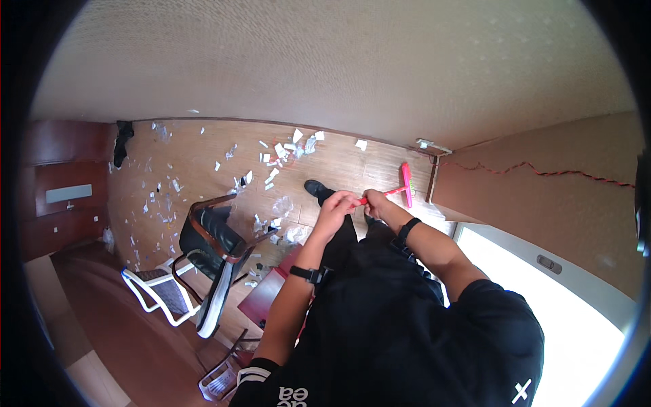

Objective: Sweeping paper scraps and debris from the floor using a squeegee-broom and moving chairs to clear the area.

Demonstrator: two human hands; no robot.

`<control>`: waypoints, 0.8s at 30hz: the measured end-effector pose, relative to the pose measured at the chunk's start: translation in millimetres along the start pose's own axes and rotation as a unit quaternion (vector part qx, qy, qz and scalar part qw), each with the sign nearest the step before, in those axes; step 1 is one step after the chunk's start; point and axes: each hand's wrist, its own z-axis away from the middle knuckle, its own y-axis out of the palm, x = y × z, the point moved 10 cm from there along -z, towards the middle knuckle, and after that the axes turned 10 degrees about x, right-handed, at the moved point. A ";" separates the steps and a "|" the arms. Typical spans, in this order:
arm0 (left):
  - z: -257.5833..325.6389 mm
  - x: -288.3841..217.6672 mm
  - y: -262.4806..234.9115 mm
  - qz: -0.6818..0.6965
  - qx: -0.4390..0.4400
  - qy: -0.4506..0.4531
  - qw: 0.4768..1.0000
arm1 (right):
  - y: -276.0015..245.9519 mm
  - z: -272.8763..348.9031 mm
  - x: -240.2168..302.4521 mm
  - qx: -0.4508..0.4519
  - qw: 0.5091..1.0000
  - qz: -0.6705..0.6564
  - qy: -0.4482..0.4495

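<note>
A broom with a red handle and a narrow pink and red head (pixel 407 184) is in both my hands, in front of my body. My left hand (pixel 337 205) is closed round the upper part of the handle. Just to its right, my right hand (pixel 375 203) grips the handle nearer the head. The head is at the right, close to the foot of the wall, and I cannot tell if it touches the floor. My shoes show below my hands, partly hidden by my arms.
Paper scraps (pixel 279 150) and clear plastic bits lie scattered over the wood floor (pixel 224 139), mostly leftward. A black armchair (pixel 215 237) and a white-framed chair (pixel 163 292) stand at the left. A red and black twisted cable (pixel 525 165) runs along the right wall.
</note>
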 end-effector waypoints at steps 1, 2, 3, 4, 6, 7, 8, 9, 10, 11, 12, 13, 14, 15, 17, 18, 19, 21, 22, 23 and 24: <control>-11.9 1.7 -0.5 -0.006 0.017 0.003 1.000 | 2.0 -1.0 7.5 -0.002 1.000 0.000 -0.002; -22.8 2.6 -1.7 -0.011 0.034 0.008 0.999 | 1.4 -1.3 18.0 -0.022 1.000 -0.004 -0.018; -32.0 0.0 -5.5 -0.026 0.041 0.012 0.999 | 3.2 -0.4 29.5 -0.042 0.999 -0.007 -0.034; -40.0 -2.5 -13.3 -0.023 0.040 0.015 0.999 | 12.0 -2.0 38.0 -0.043 0.998 -0.003 -0.034; -55.5 -13.6 -27.1 -0.008 0.051 0.043 0.998 | 24.7 -11.9 49.7 -0.034 0.998 -0.041 -0.026; -62.7 -15.8 -34.5 -0.002 0.063 0.036 0.997 | 36.7 -23.1 54.6 0.011 0.997 -0.074 -0.007; -67.0 -19.0 -44.9 0.003 0.062 0.038 0.997 | 41.5 -33.7 62.0 0.007 0.997 -0.070 -0.006; -71.0 -22.8 -58.2 0.016 0.046 0.039 0.998 | 56.8 -44.7 67.9 0.059 0.997 -0.049 0.006; -74.4 -26.2 -72.2 0.029 0.029 0.039 0.998 | 72.5 -54.8 71.7 0.110 0.993 -0.028 0.019; -77.2 -29.8 -84.5 0.034 0.030 0.039 0.998 | 80.9 -67.9 75.9 0.100 0.995 -0.007 0.012; -74.5 -29.8 -110.8 0.050 -0.017 0.026 0.998 | 100.9 -74.9 75.0 0.099 0.995 -0.005 0.020; -67.8 -29.9 -140.6 0.066 -0.070 0.014 0.995 | 124.7 -76.8 77.0 0.068 0.997 0.033 0.021; -61.8 -33.2 -166.7 0.069 -0.105 0.028 0.992 | 147.3 -78.6 79.7 0.037 0.997 0.071 0.021; -57.6 -41.5 -184.9 0.085 -0.119 0.033 0.989 | 168.6 -85.5 81.3 0.050 0.996 0.071 0.028; -45.0 -62.5 -223.6 0.114 -0.147 0.042 0.982 | 212.5 -97.7 81.5 0.063 0.995 0.063 0.050; -35.2 -67.5 -249.7 0.108 -0.178 0.038 0.977 | 241.3 -101.1 80.6 0.084 0.993 0.069 0.052; -31.9 -75.5 -267.7 0.104 -0.183 0.046 0.977 | 259.4 -108.9 80.4 0.088 0.992 0.069 0.056; -23.8 -90.4 -299.7 0.100 -0.190 0.053 0.975 | 294.9 -122.9 79.6 0.093 0.991 0.069 0.063; -17.9 -99.4 -315.1 0.087 -0.203 0.052 0.974 | 313.3 -128.3 80.9 0.098 0.989 0.090 0.061; -12.5 -108.1 -328.2 0.075 -0.214 0.051 0.973 | 329.8 -132.4 82.8 0.102 0.987 0.111 0.058; -5.3 -116.5 -340.0 0.075 -0.221 0.052 0.971 | 348.5 -134.5 82.5 0.106 0.986 0.115 0.062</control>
